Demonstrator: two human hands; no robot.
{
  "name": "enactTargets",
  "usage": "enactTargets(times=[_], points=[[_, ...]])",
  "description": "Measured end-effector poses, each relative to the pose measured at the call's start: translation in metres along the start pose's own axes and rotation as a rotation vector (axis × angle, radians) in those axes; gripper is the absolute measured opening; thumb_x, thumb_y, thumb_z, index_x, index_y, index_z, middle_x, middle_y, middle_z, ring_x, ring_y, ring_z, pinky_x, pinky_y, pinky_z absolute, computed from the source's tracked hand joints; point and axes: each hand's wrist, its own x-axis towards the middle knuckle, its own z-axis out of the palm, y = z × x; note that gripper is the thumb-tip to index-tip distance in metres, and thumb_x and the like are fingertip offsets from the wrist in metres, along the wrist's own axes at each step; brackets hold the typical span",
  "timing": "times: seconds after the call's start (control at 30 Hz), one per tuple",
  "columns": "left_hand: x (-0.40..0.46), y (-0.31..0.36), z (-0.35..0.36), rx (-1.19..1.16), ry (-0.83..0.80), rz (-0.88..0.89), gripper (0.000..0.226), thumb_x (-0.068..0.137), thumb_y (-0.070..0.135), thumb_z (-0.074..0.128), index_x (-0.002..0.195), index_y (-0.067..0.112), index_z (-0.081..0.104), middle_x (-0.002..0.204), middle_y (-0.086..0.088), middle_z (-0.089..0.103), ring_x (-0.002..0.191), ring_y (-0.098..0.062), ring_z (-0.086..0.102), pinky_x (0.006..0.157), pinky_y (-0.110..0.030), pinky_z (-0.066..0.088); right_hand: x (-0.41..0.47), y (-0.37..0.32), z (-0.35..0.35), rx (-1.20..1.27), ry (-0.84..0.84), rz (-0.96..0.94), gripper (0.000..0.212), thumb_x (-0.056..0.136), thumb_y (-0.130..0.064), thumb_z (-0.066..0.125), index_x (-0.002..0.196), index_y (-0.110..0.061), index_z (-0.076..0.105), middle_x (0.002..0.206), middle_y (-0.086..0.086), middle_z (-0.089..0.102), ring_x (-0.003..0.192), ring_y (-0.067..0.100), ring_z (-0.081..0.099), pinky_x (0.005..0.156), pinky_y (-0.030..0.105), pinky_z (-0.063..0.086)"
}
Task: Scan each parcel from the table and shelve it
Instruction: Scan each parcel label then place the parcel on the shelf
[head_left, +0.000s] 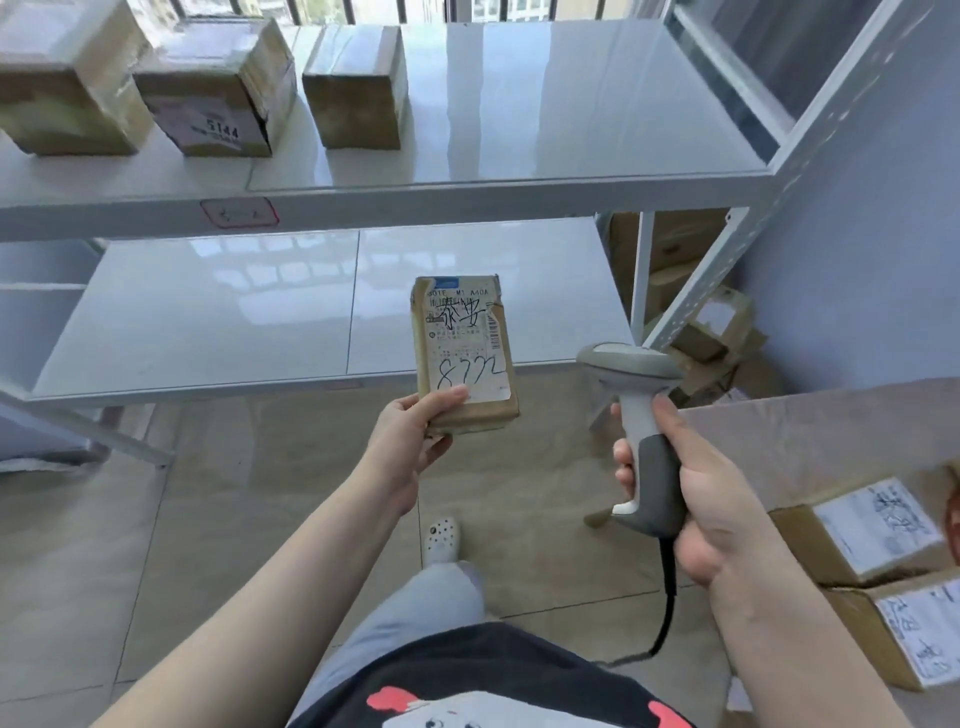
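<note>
White shelves (467, 202) ahead; left hand (410, 441) pinches a parcel (465, 353), right hand (691, 499) clamps the scanner (636, 395) at three o'clock, aiming comes next.

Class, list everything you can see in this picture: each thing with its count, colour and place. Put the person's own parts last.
Held parcel: one, brown, white label, before the lower shelf.
Scanner: one, grey and white, black cable, right of the parcel.
Shelved parcels: three, brown, upper shelf, left.
Shelves: two, white, ahead.
Table parcels: two, brown, white labels, right edge.
Table: one, light brown, right.
Cartons: several, brown, floor behind the shelving.
Shoe: one, white, on the floor.
Left hand: holds the parcel.
Right hand: grips the scanner.
</note>
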Motion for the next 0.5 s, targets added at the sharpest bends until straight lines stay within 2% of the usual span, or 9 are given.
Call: enactTargets(times=[0.07, 0.13, 0.23, 0.4, 0.5], points=[[0.018, 0.019, 0.013, 0.014, -0.053, 0.024, 0.081, 0.053, 0.039, 0.087, 0.123, 0.007, 0.063, 0.101, -0.001, 0.073, 0.084, -0.009, 0.066, 0.074, -0.025, 0.054, 0.014, -0.013, 0.000, 0.038, 0.002, -0.012, 0.041, 0.089, -0.053, 0.055, 0.107, -0.019, 0.071, 0.068, 0.000, 0.061, 0.055, 0.011, 0.053, 0.058, 0.027, 0.043], [0.036, 0.040, 0.027, 0.025, -0.087, 0.057, 0.092, 0.047, 0.044, 0.087, 0.126, 0.005, 0.060, 0.105, -0.004, 0.073, 0.089, -0.011, 0.067, 0.077, -0.027, 0.054, 0.028, -0.027, 0.003, 0.085, -0.006, -0.032, 0.051, 0.082, -0.056, 0.059, 0.112, -0.016, 0.070, 0.070, 0.001, 0.062, 0.056, 0.010, 0.055, 0.058, 0.023, 0.048], [0.064, 0.079, 0.049, 0.034, -0.151, 0.108, 0.076, 0.053, 0.040, 0.084, 0.118, 0.005, 0.063, 0.100, -0.002, 0.072, 0.090, -0.013, 0.066, 0.082, -0.028, 0.053, 0.052, -0.053, 0.010, 0.145, 0.002, -0.089, 0.055, 0.080, -0.054, 0.060, 0.116, -0.013, 0.068, 0.073, 0.003, 0.062, 0.057, 0.010, 0.055, 0.057, 0.020, 0.050], [0.112, 0.155, 0.080, 0.080, -0.257, 0.223, 0.059, 0.053, 0.043, 0.081, 0.103, 0.016, 0.065, 0.081, 0.013, 0.073, 0.086, -0.010, 0.062, 0.083, -0.025, 0.044, 0.093, -0.101, 0.037, 0.215, -0.001, -0.176, 0.044, 0.092, -0.049, 0.054, 0.115, -0.014, 0.068, 0.073, 0.002, 0.060, 0.057, 0.009, 0.055, 0.056, 0.018, 0.050], [0.145, 0.192, 0.089, 0.113, -0.254, 0.284, 0.069, 0.054, 0.042, 0.084, 0.113, 0.011, 0.065, 0.084, 0.011, 0.074, 0.079, -0.006, 0.064, 0.072, -0.018, 0.043, 0.117, -0.128, 0.056, 0.223, 0.006, -0.234, 0.041, 0.092, -0.048, 0.056, 0.110, -0.014, 0.070, 0.074, 0.002, 0.062, 0.058, 0.008, 0.056, 0.055, 0.018, 0.050]])
